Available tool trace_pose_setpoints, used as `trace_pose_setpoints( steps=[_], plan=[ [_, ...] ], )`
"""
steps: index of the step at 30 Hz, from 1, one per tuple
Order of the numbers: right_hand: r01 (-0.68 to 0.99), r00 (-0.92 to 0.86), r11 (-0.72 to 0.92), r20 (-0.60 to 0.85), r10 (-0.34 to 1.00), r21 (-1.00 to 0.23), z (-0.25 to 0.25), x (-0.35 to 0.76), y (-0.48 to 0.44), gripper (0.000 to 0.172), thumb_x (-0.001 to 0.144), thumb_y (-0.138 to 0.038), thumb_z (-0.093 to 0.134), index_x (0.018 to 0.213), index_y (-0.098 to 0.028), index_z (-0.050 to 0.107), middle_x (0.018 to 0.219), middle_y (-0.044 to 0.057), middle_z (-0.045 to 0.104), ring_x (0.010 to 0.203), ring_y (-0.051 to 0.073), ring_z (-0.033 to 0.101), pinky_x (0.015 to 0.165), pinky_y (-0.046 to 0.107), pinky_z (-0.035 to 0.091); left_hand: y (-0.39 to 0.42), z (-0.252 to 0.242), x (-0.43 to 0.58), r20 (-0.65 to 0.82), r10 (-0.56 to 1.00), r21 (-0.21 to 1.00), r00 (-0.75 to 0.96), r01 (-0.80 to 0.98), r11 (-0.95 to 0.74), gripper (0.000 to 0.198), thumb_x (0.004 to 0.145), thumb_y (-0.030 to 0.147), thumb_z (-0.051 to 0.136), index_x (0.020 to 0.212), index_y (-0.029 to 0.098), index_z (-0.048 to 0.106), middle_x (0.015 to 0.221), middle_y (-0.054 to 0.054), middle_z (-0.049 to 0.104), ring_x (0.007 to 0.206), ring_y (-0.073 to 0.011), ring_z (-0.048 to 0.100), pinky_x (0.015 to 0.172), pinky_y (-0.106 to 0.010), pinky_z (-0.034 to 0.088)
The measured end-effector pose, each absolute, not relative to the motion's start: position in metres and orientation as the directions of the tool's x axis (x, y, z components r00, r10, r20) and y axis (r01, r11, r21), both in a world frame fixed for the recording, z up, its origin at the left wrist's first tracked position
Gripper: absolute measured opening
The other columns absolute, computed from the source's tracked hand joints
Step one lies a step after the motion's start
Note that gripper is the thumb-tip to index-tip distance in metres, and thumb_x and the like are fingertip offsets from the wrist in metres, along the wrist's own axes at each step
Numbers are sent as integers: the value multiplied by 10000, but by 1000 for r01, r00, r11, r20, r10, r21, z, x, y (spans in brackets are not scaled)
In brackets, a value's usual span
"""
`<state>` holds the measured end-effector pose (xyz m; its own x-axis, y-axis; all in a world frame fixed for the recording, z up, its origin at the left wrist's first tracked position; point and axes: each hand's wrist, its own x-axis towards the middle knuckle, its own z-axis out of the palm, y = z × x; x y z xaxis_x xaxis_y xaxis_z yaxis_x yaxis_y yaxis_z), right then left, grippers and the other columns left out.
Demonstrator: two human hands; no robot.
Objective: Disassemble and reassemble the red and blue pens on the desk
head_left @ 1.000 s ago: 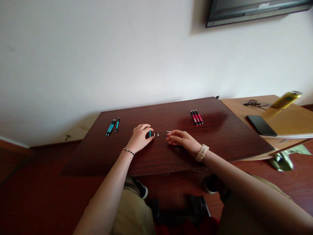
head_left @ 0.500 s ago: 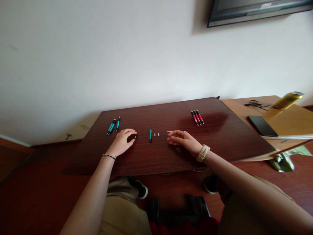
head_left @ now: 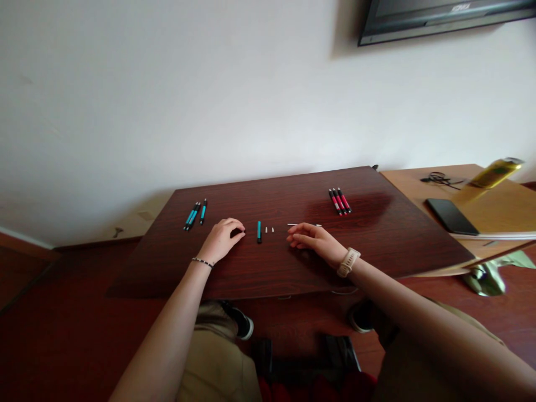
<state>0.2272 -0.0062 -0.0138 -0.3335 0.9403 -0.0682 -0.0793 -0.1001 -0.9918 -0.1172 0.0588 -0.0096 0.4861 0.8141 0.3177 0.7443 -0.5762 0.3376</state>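
Note:
My left hand [head_left: 221,240] has thumb and fingers closed in a pinch on a small dark pen part [head_left: 244,230], mostly hidden by the fingertips. To its right lies a blue pen barrel [head_left: 259,230] with a black end. Beside the barrel are two small pieces, a white piece [head_left: 266,229] and another white piece [head_left: 273,229]. My right hand [head_left: 312,240] rests on the table with loosely curled fingers, thumb apart and nothing visible in it. A thin pen refill [head_left: 293,224] lies just behind that hand, partly covered by it.
Several blue pens [head_left: 191,216] lie at the table's left, and several red pens [head_left: 340,201] at the back right. On the adjoining wooden surface are a phone [head_left: 451,216], a black cable [head_left: 441,178] and a yellow can [head_left: 497,173]. A wall-mounted screen [head_left: 444,22] hangs above.
My left hand has moved right, toward the blue barrel, and its thumb and fingers have drawn together on the small part. My right hand has stayed in place.

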Motion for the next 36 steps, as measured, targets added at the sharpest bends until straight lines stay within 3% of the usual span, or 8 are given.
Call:
trace_pose_setpoints(
  steps=[27,32,36],
  plan=[
    [-50,-313,-65,-46,949,-997,-11,235,-1,361,890,-472,768,1135,-214,708,1108,90,786,936,192,731,856,349,571,60,-5,-90,294,809,361,509,725,-587,159,960,295,684,1097,250,750,1186,-57,736,1121,-253,663,1066,-452,508],
    [164,-172,178,149,974,-970,-8,256,11,262,942,-413,695,1133,-236,710,1090,77,784,944,233,723,874,398,569,59,-5,-91,294,808,344,510,733,-587,190,949,280,695,1131,248,739,1207,-61,730,1142,-262,656,1068,-460,509],
    [502,-97,342,342,935,-794,-15,274,23,198,968,-316,627,1117,-242,735,1110,91,757,1016,265,702,951,436,548,55,-1,-86,319,801,336,506,730,-595,206,945,250,693,1149,247,723,1217,-59,723,1159,-265,645,1076,-463,504]
  ],
)
